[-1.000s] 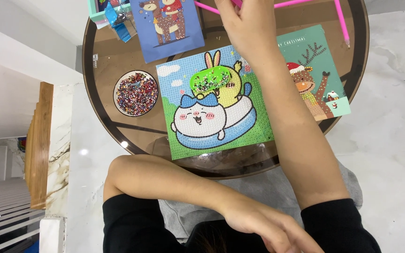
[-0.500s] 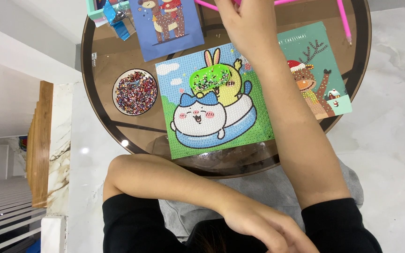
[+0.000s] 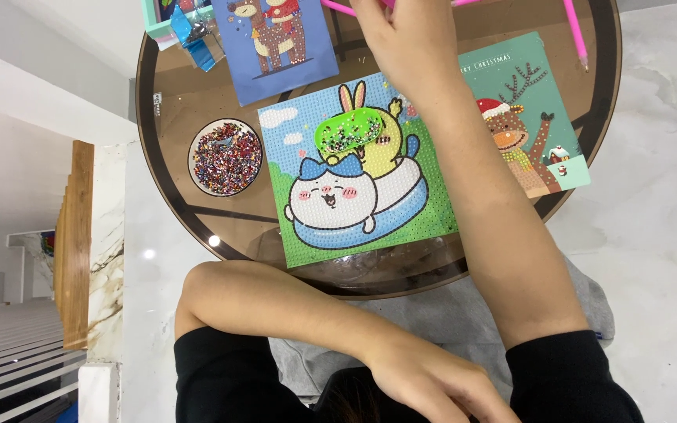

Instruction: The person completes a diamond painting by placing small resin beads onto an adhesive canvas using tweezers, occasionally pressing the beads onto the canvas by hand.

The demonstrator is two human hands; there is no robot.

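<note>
My right hand (image 3: 409,39) reaches across the round glass table (image 3: 174,102) to its far edge, where pink sticks (image 3: 338,7) lie. Its fingertips are cut off by the top of the view, so I cannot see whether they grip anything. The forearm lies over the right side of a diamond-painting canvas (image 3: 354,227) showing a white cat, a yellow rabbit and a blue ring. A green oval tray (image 3: 349,131) of beads sits on that canvas. My left hand (image 3: 429,384) rests near my lap at the bottom edge, elbow bent out left, fingers loose and holding nothing.
A white bowl (image 3: 226,157) full of mixed coloured beads stands left of the canvas. A blue reindeer card (image 3: 276,47) lies at the back, a teal reindeer card (image 3: 534,117) on the right. A pink pen (image 3: 574,35) lies at the back right. A wooden rail (image 3: 76,243) and stairs are to the left.
My right hand has crept slightly farther toward the table's far edge. The view has shifted a little. My left hand has barely moved.
</note>
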